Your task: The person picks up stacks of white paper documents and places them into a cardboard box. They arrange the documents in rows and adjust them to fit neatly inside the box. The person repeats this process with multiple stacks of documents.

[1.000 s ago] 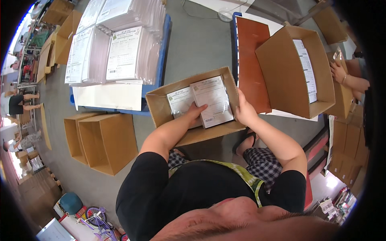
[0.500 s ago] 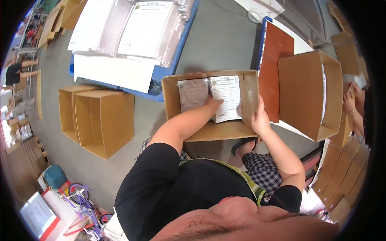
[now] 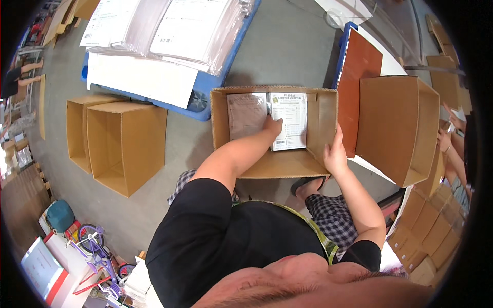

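Note:
An open cardboard box (image 3: 318, 123) stands in front of me, its mouth facing up. Inside, two plastic-wrapped stacks lie side by side: a greyish one (image 3: 247, 114) on the left and a white printed stack of paper pads (image 3: 290, 126) on the right. My left hand (image 3: 275, 126) reaches into the box and grips the white stack's left edge, thumb on top; its other fingers are hidden in the gap between the stacks. On the box's right wall, my right hand (image 3: 335, 154) holds the rim, thumb pointing up and fingers partly hidden behind the cardboard.
A blue pallet (image 3: 203, 105) at far left bears wrapped paper stacks (image 3: 187, 31). Two open boxes (image 3: 138, 146) stand on the floor at left. At right, another box (image 3: 385, 128) rests by a brown board (image 3: 357, 82); a co-worker's hands (image 3: 447, 136) are beyond it.
The white stack has gone from slightly tilted to nearly square with the box. My left hand stays on it, and my right hand remains on the box's right wall. The whole view has shifted slightly.

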Demonstrator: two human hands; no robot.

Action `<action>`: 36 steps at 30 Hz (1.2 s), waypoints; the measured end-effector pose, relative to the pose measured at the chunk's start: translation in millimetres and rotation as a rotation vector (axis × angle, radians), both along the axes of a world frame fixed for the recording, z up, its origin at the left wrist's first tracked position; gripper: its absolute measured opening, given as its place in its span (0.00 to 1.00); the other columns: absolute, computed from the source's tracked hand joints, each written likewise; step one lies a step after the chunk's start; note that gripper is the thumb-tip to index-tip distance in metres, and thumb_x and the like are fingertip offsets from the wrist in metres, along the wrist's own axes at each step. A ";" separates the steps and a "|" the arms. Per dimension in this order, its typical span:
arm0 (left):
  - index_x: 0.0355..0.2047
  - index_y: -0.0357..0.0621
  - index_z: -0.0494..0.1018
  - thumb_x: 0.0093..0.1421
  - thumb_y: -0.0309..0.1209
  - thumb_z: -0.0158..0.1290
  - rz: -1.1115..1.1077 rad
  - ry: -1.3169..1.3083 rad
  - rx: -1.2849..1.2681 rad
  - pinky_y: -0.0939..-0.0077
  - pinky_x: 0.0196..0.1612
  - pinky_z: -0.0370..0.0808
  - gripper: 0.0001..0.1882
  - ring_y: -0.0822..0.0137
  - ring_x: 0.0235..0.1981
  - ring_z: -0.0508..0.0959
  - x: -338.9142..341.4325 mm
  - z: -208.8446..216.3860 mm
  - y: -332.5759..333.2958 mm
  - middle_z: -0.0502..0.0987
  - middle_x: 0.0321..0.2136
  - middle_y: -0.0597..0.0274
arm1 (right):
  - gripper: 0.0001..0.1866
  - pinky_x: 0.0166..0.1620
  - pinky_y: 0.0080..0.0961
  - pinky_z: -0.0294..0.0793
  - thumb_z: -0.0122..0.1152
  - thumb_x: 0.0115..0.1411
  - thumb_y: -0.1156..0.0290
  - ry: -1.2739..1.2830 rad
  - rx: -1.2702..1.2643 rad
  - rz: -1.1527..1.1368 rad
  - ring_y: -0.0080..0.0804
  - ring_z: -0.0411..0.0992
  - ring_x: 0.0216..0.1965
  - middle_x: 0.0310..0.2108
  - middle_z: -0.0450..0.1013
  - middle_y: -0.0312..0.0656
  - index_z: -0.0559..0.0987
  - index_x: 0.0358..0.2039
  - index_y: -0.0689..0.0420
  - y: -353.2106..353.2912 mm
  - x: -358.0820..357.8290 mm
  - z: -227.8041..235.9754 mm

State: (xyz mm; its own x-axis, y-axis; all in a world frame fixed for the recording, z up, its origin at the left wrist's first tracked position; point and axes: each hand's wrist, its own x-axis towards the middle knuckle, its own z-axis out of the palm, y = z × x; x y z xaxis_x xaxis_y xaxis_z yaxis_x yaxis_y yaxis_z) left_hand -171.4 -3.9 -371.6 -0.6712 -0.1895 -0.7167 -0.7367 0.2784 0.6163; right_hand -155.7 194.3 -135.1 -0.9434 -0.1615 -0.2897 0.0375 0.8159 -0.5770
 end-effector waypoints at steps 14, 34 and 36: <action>0.55 0.35 0.64 0.56 0.37 0.56 -0.189 -0.177 0.309 0.66 0.53 0.69 0.30 0.57 0.53 0.71 -23.2 5.8 -9.9 0.70 0.51 0.46 | 0.21 0.60 0.37 0.59 0.50 0.58 0.70 0.047 0.644 1.007 0.33 0.59 0.62 0.58 0.67 0.38 0.73 0.54 0.52 -149.0 -92.5 -107.3; 0.62 0.37 0.50 0.53 0.31 0.56 -0.049 0.168 0.275 0.67 0.59 0.63 0.39 0.57 0.61 0.61 11.8 32.9 4.9 0.59 0.60 0.48 | 0.26 0.61 0.53 0.52 0.55 0.59 0.59 -0.207 0.942 1.256 0.38 0.53 0.65 0.64 0.57 0.38 0.70 0.58 0.53 -181.7 -109.5 -152.0; 0.63 0.36 0.48 0.52 0.30 0.56 -0.093 0.153 0.272 0.68 0.60 0.62 0.42 0.56 0.61 0.61 7.1 26.9 4.6 0.59 0.60 0.48 | 0.25 0.64 0.43 0.54 0.50 0.61 0.64 -0.128 0.743 1.315 0.38 0.53 0.66 0.65 0.55 0.40 0.68 0.59 0.56 -155.4 -113.5 -116.1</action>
